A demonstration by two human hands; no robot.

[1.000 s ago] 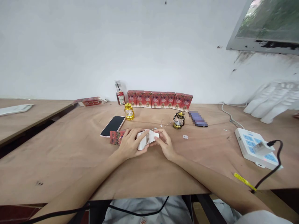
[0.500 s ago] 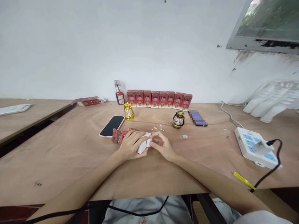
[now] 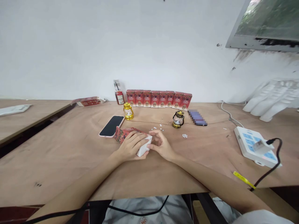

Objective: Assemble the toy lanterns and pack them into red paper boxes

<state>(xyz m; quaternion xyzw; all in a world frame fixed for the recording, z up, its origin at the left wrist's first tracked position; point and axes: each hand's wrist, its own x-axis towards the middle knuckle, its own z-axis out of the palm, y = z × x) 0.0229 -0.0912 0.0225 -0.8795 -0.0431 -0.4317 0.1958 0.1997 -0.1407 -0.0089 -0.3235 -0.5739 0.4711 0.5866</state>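
A red patterned box [image 3: 121, 134] with a white end lies tilted in front of me, and my left hand [image 3: 133, 144] is wrapped over its body. My right hand [image 3: 162, 145] is at the white end, thumb and fingers closed against its edge. The palm hides part of the box. Behind the hands stand a gold mini lantern [image 3: 128, 111] and a dark bronze mini lantern [image 3: 178, 119]. Small button batteries [image 3: 161, 129] and white scraps lie on the table between them.
Several red boxes [image 3: 155, 99] stand in a row by the wall, beside a bottle [image 3: 120, 96]. A phone [image 3: 112, 126] lies left, another [image 3: 197, 118] right. A power strip [image 3: 255, 146] with a black cable and white stacked objects [image 3: 268, 101] are at the far right. An opened red carton [image 3: 90, 101] lies far left.
The white flap at the box's end, raised before, now lies flat against it. The box has turned slightly, showing more red side. My hands stay in nearly the same place.
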